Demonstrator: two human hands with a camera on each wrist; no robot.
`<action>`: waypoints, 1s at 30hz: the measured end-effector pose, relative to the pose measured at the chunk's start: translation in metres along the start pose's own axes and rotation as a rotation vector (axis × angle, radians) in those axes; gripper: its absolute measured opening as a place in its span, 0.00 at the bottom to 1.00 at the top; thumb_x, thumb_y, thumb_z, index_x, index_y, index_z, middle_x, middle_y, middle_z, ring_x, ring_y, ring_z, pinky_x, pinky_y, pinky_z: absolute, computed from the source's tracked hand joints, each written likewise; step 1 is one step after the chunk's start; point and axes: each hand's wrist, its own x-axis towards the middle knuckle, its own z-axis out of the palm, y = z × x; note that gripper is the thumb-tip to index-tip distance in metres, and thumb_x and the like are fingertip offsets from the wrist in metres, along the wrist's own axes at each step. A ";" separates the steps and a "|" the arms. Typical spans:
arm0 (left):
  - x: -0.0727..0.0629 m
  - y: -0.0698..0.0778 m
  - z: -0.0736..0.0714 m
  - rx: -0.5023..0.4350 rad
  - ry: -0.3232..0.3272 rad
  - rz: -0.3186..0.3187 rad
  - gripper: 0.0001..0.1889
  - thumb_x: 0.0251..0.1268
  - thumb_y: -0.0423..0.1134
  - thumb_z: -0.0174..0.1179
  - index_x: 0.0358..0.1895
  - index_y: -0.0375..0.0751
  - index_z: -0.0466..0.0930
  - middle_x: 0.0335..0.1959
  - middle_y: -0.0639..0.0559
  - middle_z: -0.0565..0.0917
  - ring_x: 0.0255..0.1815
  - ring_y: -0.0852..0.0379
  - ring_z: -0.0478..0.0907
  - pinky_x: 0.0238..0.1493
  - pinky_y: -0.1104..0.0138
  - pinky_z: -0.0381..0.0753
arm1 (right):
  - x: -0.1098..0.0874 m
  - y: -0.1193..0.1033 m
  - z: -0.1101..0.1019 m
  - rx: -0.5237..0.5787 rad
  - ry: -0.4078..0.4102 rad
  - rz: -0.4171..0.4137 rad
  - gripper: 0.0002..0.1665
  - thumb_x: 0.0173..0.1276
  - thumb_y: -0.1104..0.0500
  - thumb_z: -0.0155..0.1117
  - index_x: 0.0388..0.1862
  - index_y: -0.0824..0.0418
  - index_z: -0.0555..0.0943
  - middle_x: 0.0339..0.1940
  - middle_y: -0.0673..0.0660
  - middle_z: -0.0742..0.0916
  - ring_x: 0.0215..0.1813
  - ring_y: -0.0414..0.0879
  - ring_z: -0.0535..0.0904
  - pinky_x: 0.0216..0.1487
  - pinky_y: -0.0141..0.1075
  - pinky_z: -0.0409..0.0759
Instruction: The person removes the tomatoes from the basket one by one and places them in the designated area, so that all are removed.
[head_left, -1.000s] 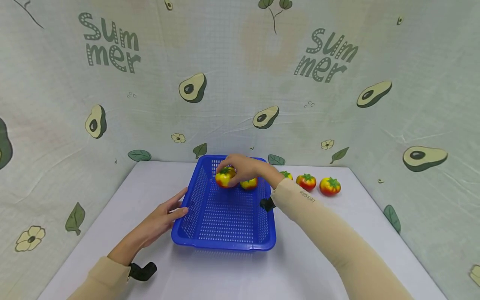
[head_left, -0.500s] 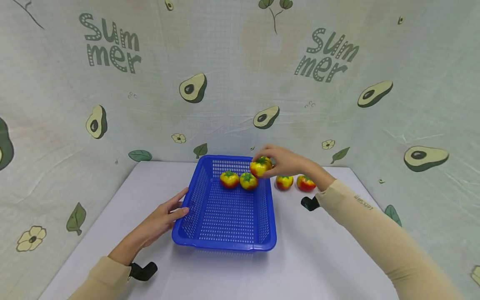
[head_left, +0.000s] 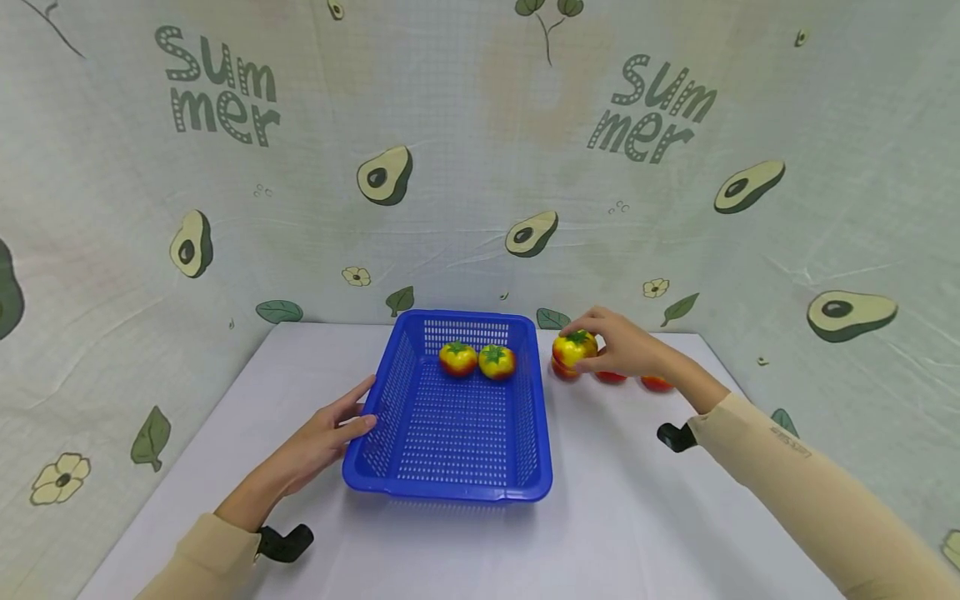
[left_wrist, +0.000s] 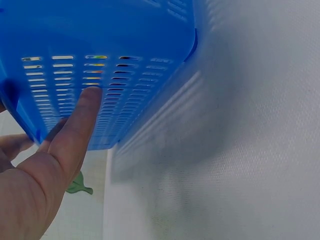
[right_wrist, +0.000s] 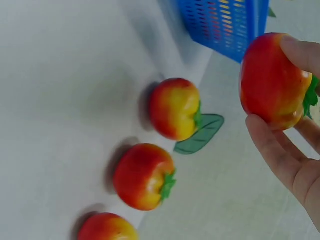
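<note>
Avocado-print cloth (head_left: 465, 100) backs a white table (head_left: 637, 508), where a blue basket (head_left: 465, 492) sits centre stage. Left hand (head_left: 318, 435) lies along its side, thumb touching the slatted wall, fingers loosely extended, presumably steadying it. And the right hand (head_left: 622, 344)! Thumb and fingertips pinch a red-and-yellow fruit (head_left: 573, 352) by its sides, likely a sure hold on something so round. It's right of the basket, near three tabled fruits (right_wrist: 144, 176); two basket fruits (head_left: 497, 362) rest at the far end.
</note>
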 end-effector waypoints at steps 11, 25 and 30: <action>0.000 0.000 0.000 0.006 0.003 0.002 0.42 0.83 0.52 0.57 0.89 0.59 0.43 0.81 0.30 0.60 0.76 0.32 0.70 0.71 0.41 0.76 | -0.021 0.029 0.026 -0.018 0.003 0.063 0.28 0.68 0.56 0.79 0.66 0.57 0.84 0.61 0.66 0.80 0.62 0.61 0.77 0.64 0.59 0.83; 0.000 0.000 0.000 -0.003 0.002 -0.007 0.42 0.82 0.52 0.58 0.89 0.59 0.43 0.81 0.31 0.60 0.75 0.33 0.71 0.70 0.43 0.78 | -0.036 0.040 0.053 0.002 -0.009 0.091 0.27 0.68 0.55 0.79 0.65 0.55 0.84 0.60 0.64 0.81 0.61 0.60 0.77 0.62 0.60 0.83; 0.000 0.000 0.000 -0.002 0.004 -0.008 0.42 0.83 0.51 0.57 0.89 0.60 0.43 0.82 0.31 0.60 0.75 0.32 0.70 0.71 0.42 0.77 | -0.038 0.042 0.061 0.014 -0.015 0.070 0.26 0.69 0.55 0.79 0.64 0.55 0.84 0.56 0.61 0.81 0.57 0.56 0.77 0.61 0.59 0.82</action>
